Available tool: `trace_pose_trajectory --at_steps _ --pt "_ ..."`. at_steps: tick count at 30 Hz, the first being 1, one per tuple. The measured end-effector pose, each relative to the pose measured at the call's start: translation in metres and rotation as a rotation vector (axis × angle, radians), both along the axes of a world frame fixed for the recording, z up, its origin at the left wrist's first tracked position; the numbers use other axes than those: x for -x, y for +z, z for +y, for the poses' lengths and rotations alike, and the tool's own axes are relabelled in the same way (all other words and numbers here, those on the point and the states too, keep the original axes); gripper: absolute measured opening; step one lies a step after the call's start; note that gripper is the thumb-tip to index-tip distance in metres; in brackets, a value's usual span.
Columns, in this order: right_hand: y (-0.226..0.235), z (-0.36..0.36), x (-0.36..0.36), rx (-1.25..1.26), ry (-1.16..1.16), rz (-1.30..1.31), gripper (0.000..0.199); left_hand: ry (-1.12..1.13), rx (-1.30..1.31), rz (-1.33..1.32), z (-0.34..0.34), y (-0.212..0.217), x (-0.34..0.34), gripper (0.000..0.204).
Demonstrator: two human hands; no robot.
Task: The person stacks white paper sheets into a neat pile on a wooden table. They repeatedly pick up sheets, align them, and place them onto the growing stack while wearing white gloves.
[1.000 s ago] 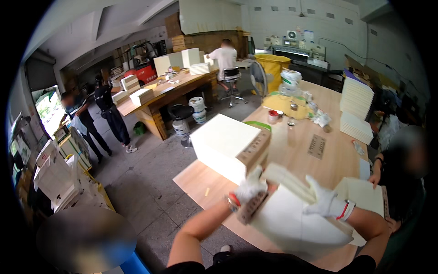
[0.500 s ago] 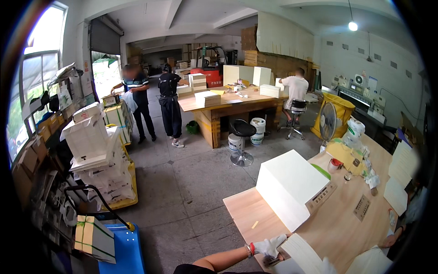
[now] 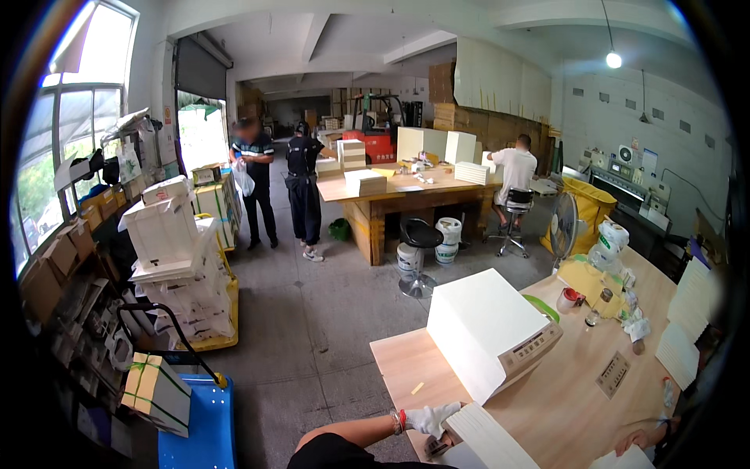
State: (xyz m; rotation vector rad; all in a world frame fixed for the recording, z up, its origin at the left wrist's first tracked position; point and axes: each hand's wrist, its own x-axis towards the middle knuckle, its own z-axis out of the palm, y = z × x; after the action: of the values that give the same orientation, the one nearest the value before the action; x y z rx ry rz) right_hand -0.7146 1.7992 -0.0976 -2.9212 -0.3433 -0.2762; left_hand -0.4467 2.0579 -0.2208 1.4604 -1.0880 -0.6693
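My left hand (image 3: 427,420), in a white glove with a red band at the wrist, is against the left end of a stack of white sheets (image 3: 486,439) at the table's front edge. Its fingers close at the stack's corner and are partly hidden. Just below the glove is a small dark object (image 3: 437,447) that I cannot make out. Beyond the stack stands a big white block of boards or sheets (image 3: 484,324), with a printed beige strip (image 3: 531,349) along its right side. My right hand is out of view.
Another person's hand (image 3: 634,440) rests by sheets at the right. The wooden table (image 3: 558,406) also bears a red-and-white cup (image 3: 568,298), a glass jar (image 3: 600,306) and a printed plate (image 3: 613,375). A blue cart (image 3: 199,426) stands on the left; several people work farther back.
The whole view has shifted a little. My left hand stays at the stack's end. The other person's hand at the right has come nearer the sheets. A person at the back has brought both hands together.
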Motion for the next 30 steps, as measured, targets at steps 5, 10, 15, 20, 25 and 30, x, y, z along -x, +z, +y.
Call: trace_pose_trajectory --at_steps 5,10,15,20,25,30 --pt "-0.012 -0.014 0.01 -0.086 -0.024 0.036 0.048 0.053 -0.023 -0.004 0.004 0.012 0.007 0.1" --pt "-0.027 -0.026 0.025 -0.306 -0.12 0.146 0.049 -0.101 0.058 0.236 0.018 -0.028 0.001 0.099" --pt "-0.064 -0.036 0.057 -0.721 -0.308 0.295 0.05 -0.142 0.005 0.221 0.027 -0.022 0.009 0.107" --pt "-0.081 -0.036 0.085 -0.903 -0.381 0.306 0.052 -0.11 -0.259 0.23 0.045 -0.047 -0.004 0.135" --pt "-0.088 -0.034 0.097 -0.999 -0.447 0.272 0.053 -0.034 -0.156 0.056 0.024 0.001 0.007 0.139" --pt "-0.095 -0.031 0.112 -1.055 -0.501 0.254 0.055 -0.058 -0.225 -0.317 0.032 0.019 0.01 0.134"
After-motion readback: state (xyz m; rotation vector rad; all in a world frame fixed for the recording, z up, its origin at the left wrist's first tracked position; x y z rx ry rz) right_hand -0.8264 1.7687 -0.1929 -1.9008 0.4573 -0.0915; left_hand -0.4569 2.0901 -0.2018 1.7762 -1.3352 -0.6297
